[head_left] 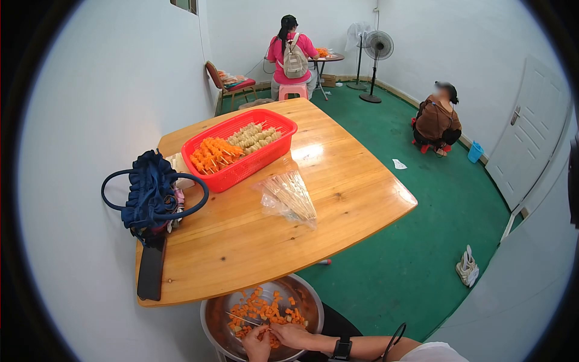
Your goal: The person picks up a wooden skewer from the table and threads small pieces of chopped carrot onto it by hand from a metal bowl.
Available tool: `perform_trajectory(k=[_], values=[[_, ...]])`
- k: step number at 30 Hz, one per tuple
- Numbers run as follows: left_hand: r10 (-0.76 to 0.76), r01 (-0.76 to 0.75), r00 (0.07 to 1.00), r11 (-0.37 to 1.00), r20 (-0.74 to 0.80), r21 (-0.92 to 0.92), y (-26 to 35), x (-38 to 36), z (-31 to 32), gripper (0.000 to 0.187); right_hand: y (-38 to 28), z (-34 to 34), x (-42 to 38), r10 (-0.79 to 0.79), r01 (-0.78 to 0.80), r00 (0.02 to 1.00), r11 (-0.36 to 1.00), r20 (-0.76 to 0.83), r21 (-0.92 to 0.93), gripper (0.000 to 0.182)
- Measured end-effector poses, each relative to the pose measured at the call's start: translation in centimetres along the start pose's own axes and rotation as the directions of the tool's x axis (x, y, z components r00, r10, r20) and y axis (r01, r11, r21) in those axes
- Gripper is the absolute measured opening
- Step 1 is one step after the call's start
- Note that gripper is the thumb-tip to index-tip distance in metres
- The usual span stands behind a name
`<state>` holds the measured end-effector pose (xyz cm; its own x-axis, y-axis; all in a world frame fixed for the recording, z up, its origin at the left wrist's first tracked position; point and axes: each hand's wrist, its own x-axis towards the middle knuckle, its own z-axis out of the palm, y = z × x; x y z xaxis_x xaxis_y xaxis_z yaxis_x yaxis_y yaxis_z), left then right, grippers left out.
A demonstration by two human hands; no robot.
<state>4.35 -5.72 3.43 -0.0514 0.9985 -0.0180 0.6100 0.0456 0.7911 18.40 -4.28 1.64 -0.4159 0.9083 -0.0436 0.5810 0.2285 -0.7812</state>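
Observation:
Over a wide metal bowl (208,320), my left hand (257,345) is closed, fingertips pinched on a thin wooden skewer (242,318) that points up and to the left. Meeting it at the fingertips, my right hand (291,335) is also closed. What its fingers grip is hidden where the two hands come together. Small orange chunks (256,304) with a few paler pieces lie scattered in the bowl below and around both hands. A black watch is on my right wrist.
Above the bowl stands a wooden table (356,199) with a red basket (241,175) of orange and pale skewers, a plastic bag of sticks (289,196), a blue handbag (151,193) and a phone (151,268). Two people (295,54) sit farther off, near a fan (378,48).

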Motion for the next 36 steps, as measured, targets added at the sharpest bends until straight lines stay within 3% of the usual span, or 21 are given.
perform_trajectory(k=[13, 19, 36], values=[[0.063, -0.064, 0.998, 0.994, -0.016, -0.083, 0.1, -0.1, 0.1, 0.018, 0.9, 0.8, 0.1, 0.009, -0.009, 0.999, 1.0, -0.032, -0.001, 0.021], [-0.045, 0.042, 0.999, 0.991, -0.019, -0.127, -0.3, 0.0, 0.5, 0.018, 0.5, 0.4, 0.1, 0.018, -0.018, 1.0, 1.0, -0.023, -0.013, 0.023], [0.004, -0.004, 1.0, 1.0, 0.008, -0.001, -1.2, 0.1, 0.7, 0.018, 1.3, 1.0, 0.2, 0.023, -0.023, 1.0, 0.998, 0.005, -0.05, 0.015]])
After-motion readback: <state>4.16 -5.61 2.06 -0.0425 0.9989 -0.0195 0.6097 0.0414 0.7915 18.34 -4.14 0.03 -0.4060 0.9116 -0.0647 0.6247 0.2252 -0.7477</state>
